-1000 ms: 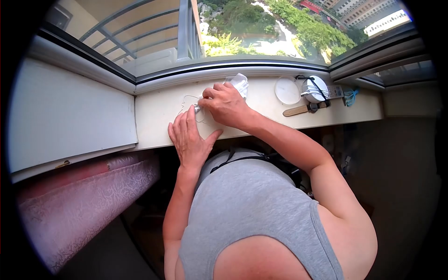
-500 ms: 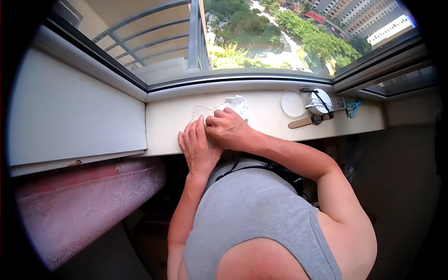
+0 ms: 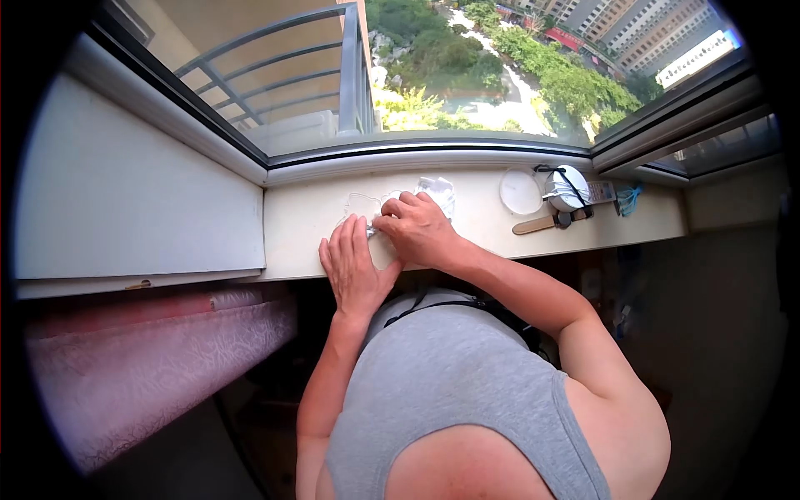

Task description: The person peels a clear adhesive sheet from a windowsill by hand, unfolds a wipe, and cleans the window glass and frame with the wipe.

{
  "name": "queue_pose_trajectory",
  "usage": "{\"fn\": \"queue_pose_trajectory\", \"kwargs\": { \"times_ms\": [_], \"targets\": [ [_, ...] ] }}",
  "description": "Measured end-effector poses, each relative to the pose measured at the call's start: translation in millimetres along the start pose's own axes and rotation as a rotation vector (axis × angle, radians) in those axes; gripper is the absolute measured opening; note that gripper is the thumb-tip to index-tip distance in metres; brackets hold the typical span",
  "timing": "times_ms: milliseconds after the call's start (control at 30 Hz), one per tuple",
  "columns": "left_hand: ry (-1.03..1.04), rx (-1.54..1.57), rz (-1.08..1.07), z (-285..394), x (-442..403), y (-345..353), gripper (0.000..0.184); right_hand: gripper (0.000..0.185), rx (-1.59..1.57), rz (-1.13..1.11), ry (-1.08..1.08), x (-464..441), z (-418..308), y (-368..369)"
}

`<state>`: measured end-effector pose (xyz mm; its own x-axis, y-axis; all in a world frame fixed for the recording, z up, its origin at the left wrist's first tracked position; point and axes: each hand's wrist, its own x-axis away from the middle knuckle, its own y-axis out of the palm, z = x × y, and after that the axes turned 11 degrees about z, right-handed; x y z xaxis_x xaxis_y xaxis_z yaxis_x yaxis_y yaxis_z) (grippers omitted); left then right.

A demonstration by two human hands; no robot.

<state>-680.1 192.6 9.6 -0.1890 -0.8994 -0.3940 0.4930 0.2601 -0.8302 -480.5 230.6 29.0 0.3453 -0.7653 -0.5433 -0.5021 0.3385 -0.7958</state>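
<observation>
On the pale windowsill, my left hand (image 3: 354,260) lies with its fingers stretched out side by side, fingertips resting near a thin white cord (image 3: 362,196) that loops out beyond them. Close beside it, my right hand (image 3: 421,229) has its fingers curled and pressed together at the left hand's fingertips. What they pinch is small and mostly hidden. A crumpled white thing (image 3: 440,193), like thin paper or cloth, lies just past the right hand; its kind cannot be made out.
Toward the right of the sill (image 3: 308,217) lie a round clear lid (image 3: 522,192), a round white device (image 3: 569,187) with a dark strap, a wristwatch (image 3: 537,225), a remote control (image 3: 600,192) and a blue cord bundle (image 3: 629,198). Window glass rises behind; a pink patterned cloth (image 3: 158,367) hangs lower left.
My right hand has shifted slightly right, opening a small gap from my left hand. The crumpled white thing has moved slightly right. My left hand stays nearly in place.
</observation>
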Motion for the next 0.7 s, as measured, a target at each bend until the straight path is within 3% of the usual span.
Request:
{"fn": "queue_pose_trajectory", "kwargs": {
  "times_ms": [200,533,700],
  "targets": [
    [-0.007,-0.014,-0.049,3,-5,-7,0.104,0.031,0.005,-0.076,0.051,5,-1,-14],
    [0.011,-0.027,-0.031,8,-7,-11,0.098,0.023,0.063,0.077,0.057,-5,12,-8],
    [0.023,-0.019,-0.014,8,-5,-11,0.091,0.024,0.118,-0.006,0.012,26,-9,-35]
  ]
}}
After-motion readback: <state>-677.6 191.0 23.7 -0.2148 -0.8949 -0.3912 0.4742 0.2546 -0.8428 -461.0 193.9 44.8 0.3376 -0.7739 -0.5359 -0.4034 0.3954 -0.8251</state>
